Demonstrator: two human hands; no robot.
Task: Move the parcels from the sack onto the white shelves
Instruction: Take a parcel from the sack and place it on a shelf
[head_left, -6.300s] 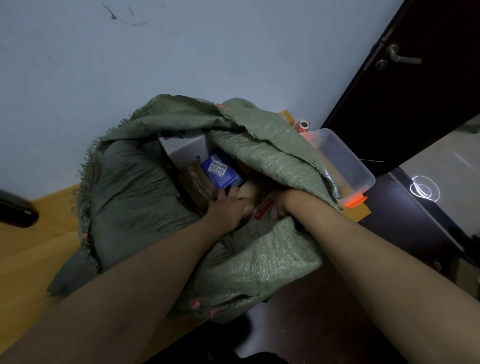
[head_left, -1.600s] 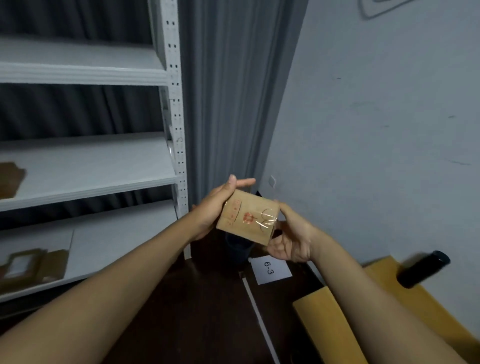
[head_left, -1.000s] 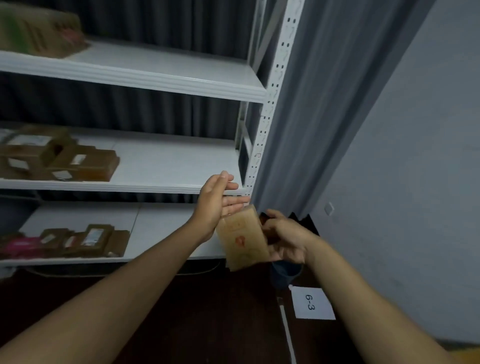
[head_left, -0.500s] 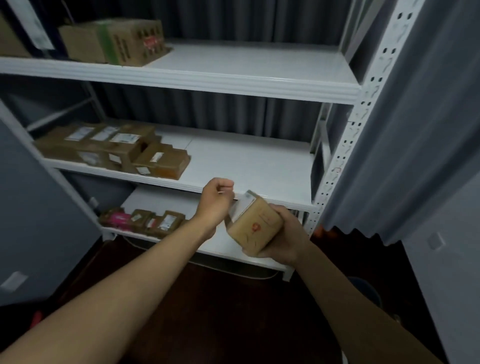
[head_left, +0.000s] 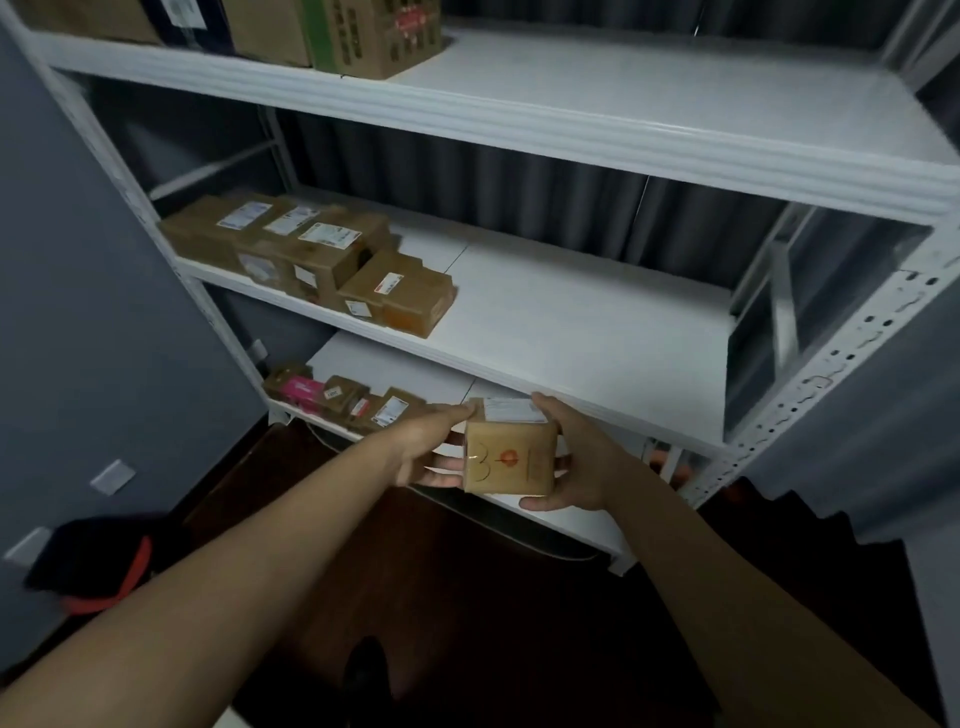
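- The person's got 1 small brown parcel held out in front of the white shelves, about level with the front edge of the middle board and above the lowest one. It's not resting on any shelf yet, it's in the air between both hands.
- Label side faces up and the stamped red mark faces the camera, probably so the label stays readable once it's down.
- Right hand wraps the parcel's right side: thumb hooked over the top edge, fingers curled under the bottom. That's a proper grasp.
- Left hand is on the left side, thumb tip touching the top corner and fingers reaching beneath. Looks more like steadying than carrying.
- Earlier parcels sit bunched at the left end of the middle shelf and of the lowest shelf, so the bare board to their right seems like the obvious landing spot.
- Sack isn't in view.
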